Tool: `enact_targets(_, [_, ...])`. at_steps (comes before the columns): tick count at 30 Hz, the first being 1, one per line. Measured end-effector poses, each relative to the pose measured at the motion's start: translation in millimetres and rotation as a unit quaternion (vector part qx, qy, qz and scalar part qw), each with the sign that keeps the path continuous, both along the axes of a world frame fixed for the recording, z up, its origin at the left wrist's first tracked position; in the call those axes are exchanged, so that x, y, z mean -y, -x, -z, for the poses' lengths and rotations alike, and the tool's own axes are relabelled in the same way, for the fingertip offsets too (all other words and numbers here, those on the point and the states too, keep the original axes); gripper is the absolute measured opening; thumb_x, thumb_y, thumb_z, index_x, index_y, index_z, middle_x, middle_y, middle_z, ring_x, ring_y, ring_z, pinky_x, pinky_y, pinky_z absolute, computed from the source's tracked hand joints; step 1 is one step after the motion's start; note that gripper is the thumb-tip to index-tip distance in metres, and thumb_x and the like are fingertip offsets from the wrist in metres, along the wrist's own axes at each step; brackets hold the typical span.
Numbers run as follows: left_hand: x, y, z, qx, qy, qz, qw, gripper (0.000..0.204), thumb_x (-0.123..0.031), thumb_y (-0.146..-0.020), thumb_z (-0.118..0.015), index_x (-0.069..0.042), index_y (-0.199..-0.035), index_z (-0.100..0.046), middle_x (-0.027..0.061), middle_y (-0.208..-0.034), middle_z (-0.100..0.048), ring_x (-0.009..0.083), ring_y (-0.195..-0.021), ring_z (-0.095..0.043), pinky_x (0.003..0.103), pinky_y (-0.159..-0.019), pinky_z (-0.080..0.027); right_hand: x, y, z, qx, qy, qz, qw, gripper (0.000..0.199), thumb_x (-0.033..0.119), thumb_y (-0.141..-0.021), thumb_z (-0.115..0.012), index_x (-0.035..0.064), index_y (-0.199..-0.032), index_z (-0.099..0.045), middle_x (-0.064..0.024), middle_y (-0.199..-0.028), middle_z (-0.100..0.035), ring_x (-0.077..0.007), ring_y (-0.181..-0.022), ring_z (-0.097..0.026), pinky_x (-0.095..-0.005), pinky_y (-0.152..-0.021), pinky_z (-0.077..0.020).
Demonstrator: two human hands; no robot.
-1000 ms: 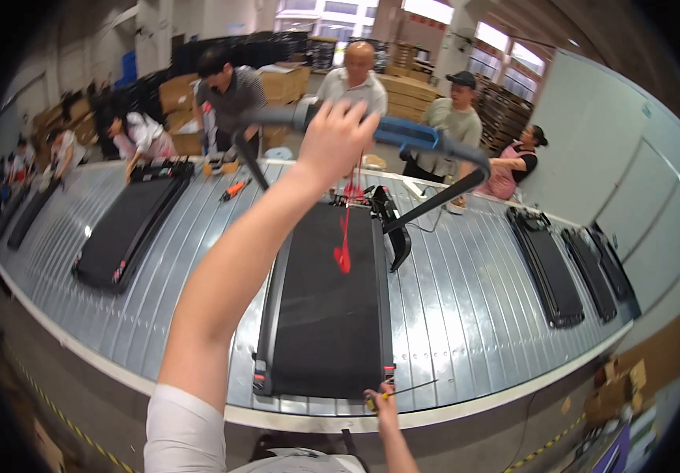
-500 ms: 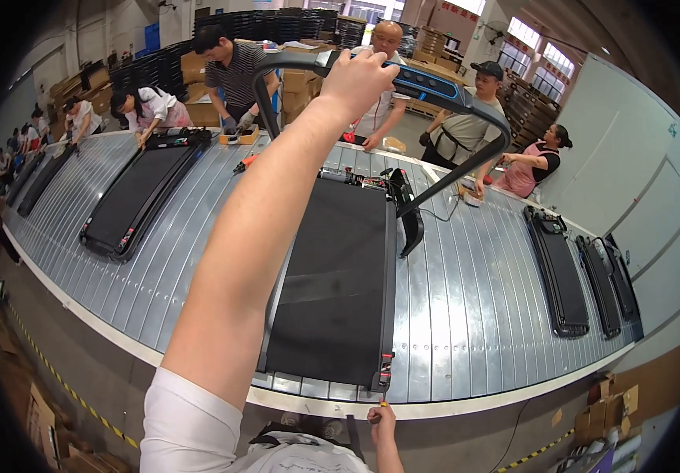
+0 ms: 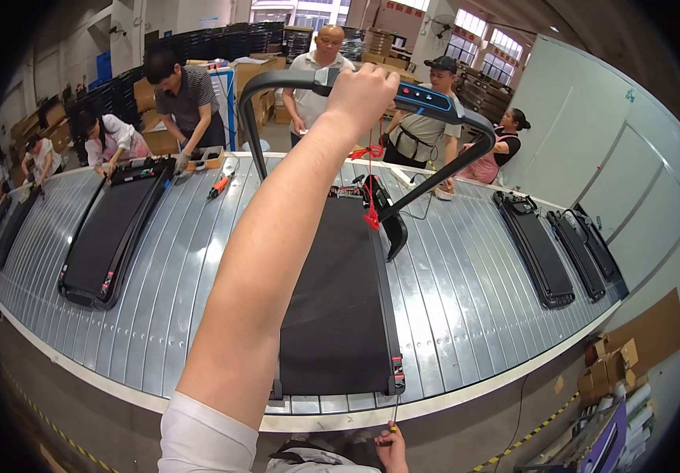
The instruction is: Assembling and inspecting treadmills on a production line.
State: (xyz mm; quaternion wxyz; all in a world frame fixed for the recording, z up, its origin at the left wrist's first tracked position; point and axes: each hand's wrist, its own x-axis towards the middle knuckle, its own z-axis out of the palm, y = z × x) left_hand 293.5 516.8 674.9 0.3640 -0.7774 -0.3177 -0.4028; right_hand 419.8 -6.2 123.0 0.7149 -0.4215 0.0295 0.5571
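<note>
Swung from sideways, the screwdriver (image 3: 394,428) the right hand (image 3: 392,451) grips now points at the near right corner of the treadmill (image 3: 336,331), lying lengthwise ahead, the left hand (image 3: 362,96) clasping its console bar (image 3: 427,98).

Two own hands (image 3: 360,93) (image 3: 393,449), one screwdriver (image 3: 394,428), one handlebar (image 3: 285,80), one orange tool (image 3: 218,187), one centre treadmill (image 3: 336,315), three black treadmills (image 3: 533,252) (image 3: 576,248) (image 3: 599,256) at right.

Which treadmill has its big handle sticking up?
The middle treadmill, right in front of the person: its handle rises high, with the left hand on it. No raised handle shows on the other treadmills.
</note>
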Motion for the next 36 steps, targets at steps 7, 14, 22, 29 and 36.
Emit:
enact_targets(7, [-11, 1, 16, 0.016, -0.040, -0.001, 0.999, 0.020, -0.025, -0.076, -0.066, -0.013, -0.092, -0.063, 0.0027, -0.086, -0.062, 0.0185, -0.091, -0.060, 0.041, -0.077, -0.049, 1, 19, -73, -0.068, 0.126, -0.018, 0.990, 0.035, -0.008, -0.069, -0.046, 0.0078, -0.101, -0.048, -0.0022, -0.075, -0.047, -0.0171, -0.066, -0.046, -0.0299, -0.061, -0.0439])
enact_targets(14, [-17, -9, 14, 0.012, -0.031, -0.011, 0.999, 0.011, -0.023, -0.077, -0.064, -0.014, -0.083, -0.067, 0.0039, -0.087, -0.061, 0.0192, -0.092, -0.059, 0.042, -0.078, -0.048, 27, -29, 0, 0.150, 0.099, -0.122, 0.976, 0.045, 0.011, -0.084, -0.056, 0.0116, -0.126, -0.040, -0.0101, -0.099, -0.058, -0.0274, -0.092, -0.057, -0.0521, -0.084, -0.0469])
enact_targets(22, [3, -27, 7, -0.032, -0.017, -0.055, 0.998, 0.024, -0.017, -0.083, -0.057, -0.020, -0.106, -0.060, 0.0051, -0.093, -0.063, 0.0216, -0.092, -0.062, 0.043, -0.074, -0.050, 49, -35, -57, 0.018, 0.137, -0.092, 0.986, 0.012, 0.015, -0.084, -0.056, 0.0101, -0.095, -0.055, -0.0026, -0.087, -0.058, -0.0233, -0.089, -0.057, -0.0454, -0.082, -0.0463])
enact_targets(29, [11, -51, 6, -0.173, -0.031, -0.126, 0.976, 0.041, -0.020, -0.087, -0.053, -0.032, -0.126, -0.049, 0.0083, -0.100, -0.064, 0.0229, -0.095, -0.063, 0.035, -0.073, -0.053, 54, -58, 9, 0.074, 0.240, -0.072, 0.965, 0.027, 0.002, -0.077, -0.054, 0.0033, -0.104, -0.057, -0.0075, -0.094, -0.064, -0.0155, -0.088, -0.062, -0.0294, -0.061, -0.0546])
enact_targets(36, [90, -99, -10, -0.202, 0.141, -0.179, 0.953, 0.047, -0.015, -0.082, -0.057, -0.019, -0.129, -0.047, 0.0124, -0.117, -0.054, 0.0261, -0.105, -0.055, 0.037, -0.088, -0.043, 47, -93, 46, 0.087, 0.248, -0.086, 0.961, 0.032, 0.002, -0.076, -0.056, 0.0049, -0.107, -0.058, -0.0037, -0.093, -0.065, -0.0102, -0.083, -0.060, -0.0199, -0.053, -0.0424])
